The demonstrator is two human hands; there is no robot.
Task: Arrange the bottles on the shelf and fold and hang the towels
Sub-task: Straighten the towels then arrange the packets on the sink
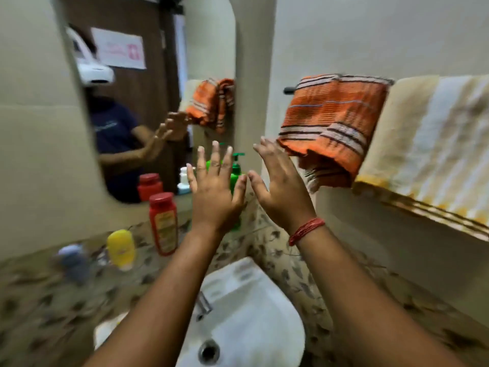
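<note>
You stand in a small bathroom. A white ceramic washbasin (246, 300) with a metal tap (205, 304) is set into a speckled stone surface (291, 263). A rounded wall mirror (148, 96) hangs above it. An orange striped towel (330, 123) and a cream-and-white striped towel (434, 144) hang from a dark wall rail (289, 89). Toiletry bottles, among them a red plastic bottle (163, 223), stand by the mirror.

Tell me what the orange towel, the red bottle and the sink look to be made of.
Orange towel: woven cloth, probably cotton, matte; it drapes in folds and its edge is frayed.
Red bottle: likely plastic, smooth with a slight sheen, and a printed label on its front.
Sink: looks like white glazed ceramic, glossy, though blur leaves that open.
</note>
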